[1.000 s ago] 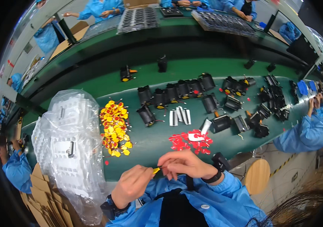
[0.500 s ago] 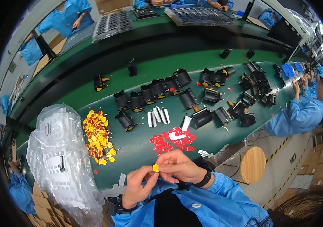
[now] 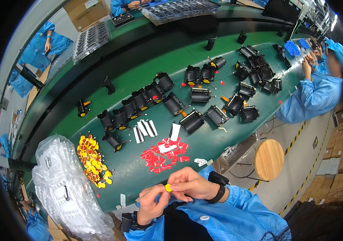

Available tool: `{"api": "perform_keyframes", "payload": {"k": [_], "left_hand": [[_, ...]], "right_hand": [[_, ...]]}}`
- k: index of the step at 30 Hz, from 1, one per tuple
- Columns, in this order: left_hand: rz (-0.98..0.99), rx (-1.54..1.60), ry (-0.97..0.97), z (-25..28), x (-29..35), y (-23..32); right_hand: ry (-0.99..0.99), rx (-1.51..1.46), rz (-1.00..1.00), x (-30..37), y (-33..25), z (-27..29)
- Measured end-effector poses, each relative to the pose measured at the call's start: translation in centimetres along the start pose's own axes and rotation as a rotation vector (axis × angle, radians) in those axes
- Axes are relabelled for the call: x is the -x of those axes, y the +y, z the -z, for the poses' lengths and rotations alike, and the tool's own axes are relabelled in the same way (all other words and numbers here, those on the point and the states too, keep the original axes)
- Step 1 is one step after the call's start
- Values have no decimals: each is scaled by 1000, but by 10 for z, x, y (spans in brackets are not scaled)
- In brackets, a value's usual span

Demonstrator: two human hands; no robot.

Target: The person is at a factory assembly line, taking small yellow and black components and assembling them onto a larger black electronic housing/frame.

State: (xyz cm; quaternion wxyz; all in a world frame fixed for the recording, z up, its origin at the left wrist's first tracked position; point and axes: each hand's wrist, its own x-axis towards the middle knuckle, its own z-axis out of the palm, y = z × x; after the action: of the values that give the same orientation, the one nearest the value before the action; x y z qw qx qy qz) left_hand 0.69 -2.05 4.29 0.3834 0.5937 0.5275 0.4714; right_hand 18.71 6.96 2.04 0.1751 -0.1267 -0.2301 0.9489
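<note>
A small yellow, roughly hexagonal piece (image 3: 168, 187) is pinched between the fingertips of both hands, in front of my body at the bench's near edge. My left hand (image 3: 151, 204) grips it from the left with bent fingers. My right hand (image 3: 192, 184) closes on its right side with thumb and forefinger. Beyond the hands lies a spread of red pieces (image 3: 155, 160) with white marks. To the left is a heap of similar yellow pieces (image 3: 89, 154), some showing dark red faces and thin leads.
Several black curved housings (image 3: 173, 103) stand across the green bench (image 3: 127, 168). White strips (image 3: 145, 129) lie between them and the red pieces. Clear plastic packaging (image 3: 65, 182) covers the left end. A round wooden stool (image 3: 269, 160) and a person in blue (image 3: 314, 94) are at right.
The view has tilted and shifted, so the bench and its contents sit differently in the picture. Both hands keep the yellow piece pinched, with slight finger movement.
</note>
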Motion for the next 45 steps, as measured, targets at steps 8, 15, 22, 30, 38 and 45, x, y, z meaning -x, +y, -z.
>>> {"api": "perform_keyframes", "payload": {"k": [8, 15, 22, 30, 38, 45], "left_hand": [[-21, -26, -27, -10, -20, -1], [85, 56, -45, -20, -22, 0], [66, 70, -3, -18, -16, 0], [-102, -120, -37, -12, -31, 0], [-340, -1151, -338, -10, -87, -5], [-195, -968, -587, -4, -89, 30]], "right_hand": [[75, -284, 92, 19, -4, 17], [77, -125, 110, 14, -5, 13], [47, -164, 63, 11, -1, 12], [126, -319, 55, 22, -2, 21], [321, -121, 387, 39, -32, 23], [423, -91, 422, 45, -23, 27]]}}
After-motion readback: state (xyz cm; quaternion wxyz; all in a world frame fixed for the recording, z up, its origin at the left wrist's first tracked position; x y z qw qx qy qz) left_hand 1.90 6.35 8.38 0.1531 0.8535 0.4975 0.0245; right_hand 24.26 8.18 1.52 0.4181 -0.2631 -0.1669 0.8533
